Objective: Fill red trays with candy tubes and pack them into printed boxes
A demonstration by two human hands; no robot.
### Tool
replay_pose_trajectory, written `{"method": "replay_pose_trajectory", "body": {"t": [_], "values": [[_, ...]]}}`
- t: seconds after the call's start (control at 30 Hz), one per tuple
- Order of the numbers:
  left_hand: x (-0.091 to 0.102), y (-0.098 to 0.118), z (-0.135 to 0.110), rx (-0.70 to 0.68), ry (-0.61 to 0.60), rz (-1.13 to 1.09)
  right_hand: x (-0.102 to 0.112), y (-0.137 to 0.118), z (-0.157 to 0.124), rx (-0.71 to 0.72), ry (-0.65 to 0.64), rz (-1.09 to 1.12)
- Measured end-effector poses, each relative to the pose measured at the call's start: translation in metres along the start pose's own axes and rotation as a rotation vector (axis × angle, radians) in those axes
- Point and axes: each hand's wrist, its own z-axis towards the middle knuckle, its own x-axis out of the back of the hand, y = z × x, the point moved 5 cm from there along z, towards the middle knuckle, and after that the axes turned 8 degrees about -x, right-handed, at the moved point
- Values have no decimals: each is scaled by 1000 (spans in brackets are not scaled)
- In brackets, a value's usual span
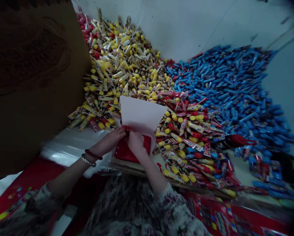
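Left hand (107, 142) and right hand (136, 143) were both on a flat red plastic pouch (123, 151) at the near edge of the pile, fingers closed, pinching its top edge. A stiff white paper sheet (140, 113) stuck up just behind it, with a heap of yellow wrapped candy tubes (119, 65) far left and a heap of blue wrapped candy tubes (225, 85) far right.

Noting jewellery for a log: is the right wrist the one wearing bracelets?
No, the red and beaded bracelets sit on the left wrist, while the right wrist looks bare.

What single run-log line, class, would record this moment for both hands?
left hand: on red packet | right hand: on same packet | behind: white sheet
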Motion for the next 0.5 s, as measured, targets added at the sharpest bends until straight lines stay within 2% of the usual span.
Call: {"method": "replay_pose_trajectory", "body": {"t": [0.1,0.23,0.37,0.5], "values": [[-12,5,1,-39,-49,0,-10,16,-3,-23,-29,160],[-24,-6,1,1,-14,-69,-15,29,-9,74,-32,296],[-27,-19,-2,69,146,-184,-16,21,-12,10,-16,171],[-22,-14,-10,137,285,-156,-13,14,-16,23,58,250]]}}
